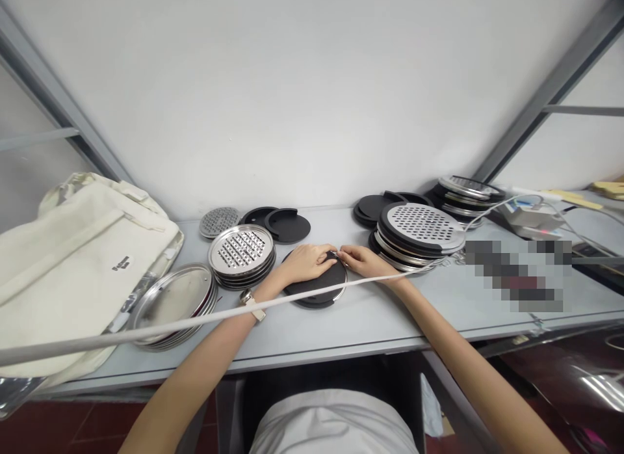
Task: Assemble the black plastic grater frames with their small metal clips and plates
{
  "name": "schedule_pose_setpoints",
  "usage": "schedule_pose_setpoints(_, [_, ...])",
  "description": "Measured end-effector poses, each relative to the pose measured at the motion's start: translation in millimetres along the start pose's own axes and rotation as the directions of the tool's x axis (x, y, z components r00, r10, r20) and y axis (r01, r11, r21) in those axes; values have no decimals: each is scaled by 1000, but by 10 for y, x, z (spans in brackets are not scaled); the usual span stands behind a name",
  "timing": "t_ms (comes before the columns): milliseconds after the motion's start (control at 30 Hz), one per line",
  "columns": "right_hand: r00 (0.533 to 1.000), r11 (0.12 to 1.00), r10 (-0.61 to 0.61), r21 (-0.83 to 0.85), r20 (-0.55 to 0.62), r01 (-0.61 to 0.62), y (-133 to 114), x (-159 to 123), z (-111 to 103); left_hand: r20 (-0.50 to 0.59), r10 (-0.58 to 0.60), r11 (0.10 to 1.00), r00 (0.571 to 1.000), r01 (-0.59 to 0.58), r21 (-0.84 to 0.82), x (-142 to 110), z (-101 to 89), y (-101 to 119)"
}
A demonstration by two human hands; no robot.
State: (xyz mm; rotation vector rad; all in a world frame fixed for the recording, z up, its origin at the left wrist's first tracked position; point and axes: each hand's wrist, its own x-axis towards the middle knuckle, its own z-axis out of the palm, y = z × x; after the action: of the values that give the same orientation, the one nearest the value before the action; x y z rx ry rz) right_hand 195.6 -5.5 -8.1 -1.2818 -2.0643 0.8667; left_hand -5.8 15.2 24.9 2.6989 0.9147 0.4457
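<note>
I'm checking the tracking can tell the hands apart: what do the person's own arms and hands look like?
Both the left hand and right hand are ungloved, and no sleeves show on the forearms. The left wrist wears a watch with a pale strap; nothing visible is worn on the right wrist. A white cable crosses the view in front of both arms.

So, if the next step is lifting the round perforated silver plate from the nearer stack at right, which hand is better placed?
Probably the right hand: it is nearer that round perforated silver plate, while the left hand lies farther away, on the round black disc.
</note>
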Motion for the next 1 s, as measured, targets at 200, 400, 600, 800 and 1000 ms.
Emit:
schedule_pose_setpoints(200, [1000, 1000, -6, -4, 3, 6, 10, 1, 4, -6, 6, 1000, 1000, -6, 23, -2, 8, 0])
schedule_pose_setpoints(400, [1000, 1000, 0, -2, 1, 0, -6, -7, 9, 6, 6, 1000, 1000, -7, 28, -1, 8, 0])
schedule_pose_setpoints(600, [1000, 1000, -5, 23, -9, 5, -25, -23, 25, -5, 10, 1000, 1000, -9, 20, -19, -6, 13])
schedule_pose_setpoints(800, [1000, 1000, 1, 8, -6, -1, -60, -25, 20, -2, -3, 1000, 1000, 3, 23, -25, -24, 34])
schedule_pose_setpoints(1000, [1000, 1000, -1, -18, -1, 1, -56, -19, 14, -6, -14, 1000, 1000, 15, 27, -32, -41, 45])
